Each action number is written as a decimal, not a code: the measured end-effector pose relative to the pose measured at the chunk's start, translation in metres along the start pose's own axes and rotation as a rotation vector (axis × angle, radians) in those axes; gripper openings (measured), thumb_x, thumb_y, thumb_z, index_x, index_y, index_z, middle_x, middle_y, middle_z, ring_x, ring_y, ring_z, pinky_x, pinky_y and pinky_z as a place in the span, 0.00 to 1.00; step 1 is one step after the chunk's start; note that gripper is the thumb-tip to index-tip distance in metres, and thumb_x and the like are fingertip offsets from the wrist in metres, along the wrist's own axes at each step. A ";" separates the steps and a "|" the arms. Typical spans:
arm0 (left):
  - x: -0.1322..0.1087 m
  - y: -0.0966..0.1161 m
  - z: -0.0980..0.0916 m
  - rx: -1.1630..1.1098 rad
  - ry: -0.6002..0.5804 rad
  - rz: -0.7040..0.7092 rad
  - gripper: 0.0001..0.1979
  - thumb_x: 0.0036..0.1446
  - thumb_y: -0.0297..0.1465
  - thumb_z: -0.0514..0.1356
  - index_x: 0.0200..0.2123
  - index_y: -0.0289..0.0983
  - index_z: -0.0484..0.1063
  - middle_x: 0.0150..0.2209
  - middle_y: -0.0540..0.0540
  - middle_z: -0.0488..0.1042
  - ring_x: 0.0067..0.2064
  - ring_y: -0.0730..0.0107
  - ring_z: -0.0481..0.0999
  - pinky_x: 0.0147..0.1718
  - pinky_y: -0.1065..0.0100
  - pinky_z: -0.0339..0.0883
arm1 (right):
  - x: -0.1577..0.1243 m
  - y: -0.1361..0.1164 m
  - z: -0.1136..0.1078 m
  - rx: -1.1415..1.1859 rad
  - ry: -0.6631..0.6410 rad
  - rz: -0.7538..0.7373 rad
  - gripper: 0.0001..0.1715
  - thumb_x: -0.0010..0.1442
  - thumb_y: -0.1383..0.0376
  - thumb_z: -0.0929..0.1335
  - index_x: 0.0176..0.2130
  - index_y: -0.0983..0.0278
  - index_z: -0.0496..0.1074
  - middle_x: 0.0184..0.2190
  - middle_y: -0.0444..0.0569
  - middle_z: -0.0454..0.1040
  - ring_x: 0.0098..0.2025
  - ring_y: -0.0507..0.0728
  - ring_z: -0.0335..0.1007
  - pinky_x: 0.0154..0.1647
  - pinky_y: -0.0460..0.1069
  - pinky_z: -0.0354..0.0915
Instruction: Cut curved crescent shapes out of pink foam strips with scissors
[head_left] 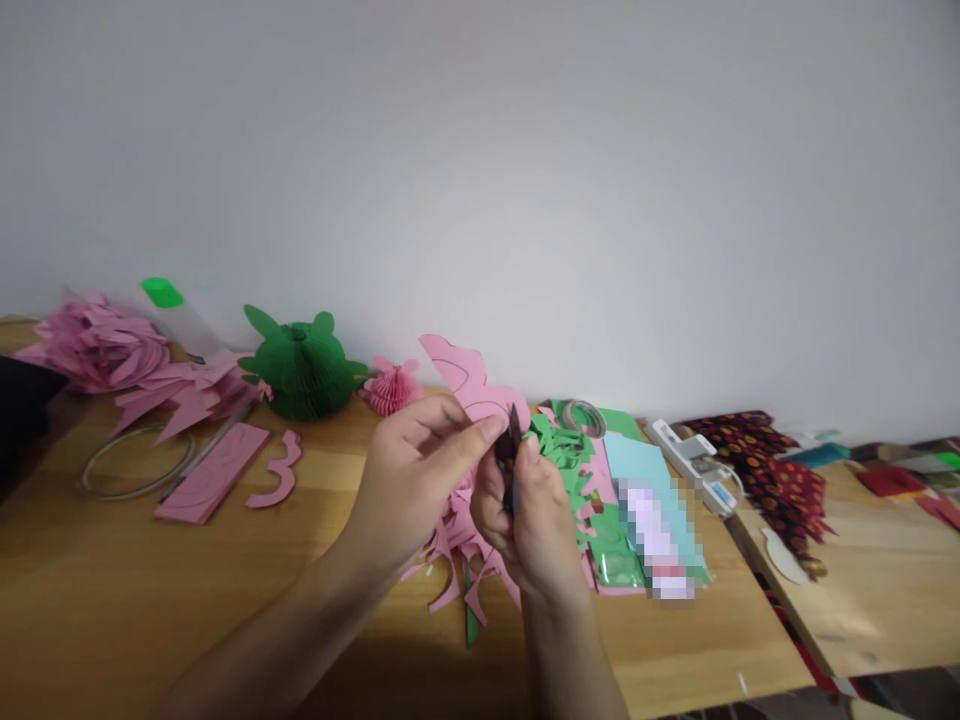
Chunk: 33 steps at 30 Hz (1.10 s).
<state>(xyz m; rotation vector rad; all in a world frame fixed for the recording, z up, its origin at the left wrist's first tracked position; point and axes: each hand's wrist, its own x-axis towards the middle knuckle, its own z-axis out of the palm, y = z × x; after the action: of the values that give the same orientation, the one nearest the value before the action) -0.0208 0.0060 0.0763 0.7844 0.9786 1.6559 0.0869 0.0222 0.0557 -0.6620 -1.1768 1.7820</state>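
1. Pink paper (pixel 480 390), outline-marked: at 12 o'clock from the hands, pinched between thumb and fingers of the left hand (pixel 416 470).
2. Scissors (pixel 514 432), dark-bladed: handles clasped in the right hand (pixel 536 510), blades at the paper (bite unclear).
3. Progress: apparently partway; drawn lines remain uncut. Curved pink cutout (pixel 283 478), seemingly finished, 9 o'clock.
4. Surroundings: green honeycomb ball (pixel 300 370), 10 o'clock; tape roll (pixel 600 424), 2 o'clock; power strip (pixel 686 460), 3 o'clock.
5. Obstructions: pink scraps (pixel 461 530) crowd 6 to 7 o'clock; fingers hide the paper's lower part.
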 end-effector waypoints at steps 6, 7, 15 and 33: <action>0.002 0.001 0.001 -0.024 -0.012 -0.003 0.05 0.51 0.29 0.65 0.24 0.37 0.77 0.23 0.51 0.72 0.29 0.75 0.71 0.31 0.74 0.67 | 0.001 -0.001 0.000 0.022 -0.016 0.008 0.29 0.63 0.45 0.61 0.21 0.63 0.62 0.11 0.33 0.46 0.11 0.44 0.34 0.09 0.41 0.36; 0.002 0.001 0.000 -0.021 -0.011 0.001 0.05 0.51 0.29 0.65 0.24 0.37 0.77 0.22 0.52 0.71 0.28 0.75 0.71 0.31 0.74 0.66 | 0.001 -0.001 0.000 0.024 -0.018 0.011 0.29 0.63 0.45 0.61 0.21 0.62 0.62 0.11 0.34 0.46 0.11 0.44 0.33 0.09 0.42 0.36; 0.001 0.001 -0.001 -0.028 -0.008 0.012 0.03 0.51 0.29 0.66 0.26 0.37 0.78 0.24 0.52 0.73 0.30 0.76 0.71 0.32 0.75 0.66 | 0.000 0.000 -0.003 0.026 -0.044 0.012 0.29 0.62 0.46 0.63 0.21 0.63 0.62 0.11 0.34 0.46 0.12 0.44 0.34 0.10 0.42 0.36; 0.001 0.004 -0.002 0.006 0.024 0.077 0.02 0.50 0.29 0.66 0.26 0.40 0.78 0.27 0.52 0.78 0.32 0.76 0.75 0.33 0.76 0.69 | -0.001 -0.003 -0.001 0.017 -0.060 0.020 0.29 0.62 0.47 0.64 0.21 0.64 0.61 0.12 0.34 0.48 0.13 0.43 0.36 0.11 0.40 0.37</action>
<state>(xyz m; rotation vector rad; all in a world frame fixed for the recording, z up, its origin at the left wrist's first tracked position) -0.0246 0.0057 0.0793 0.8172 0.9814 1.7323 0.0895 0.0225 0.0576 -0.6161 -1.1978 1.8377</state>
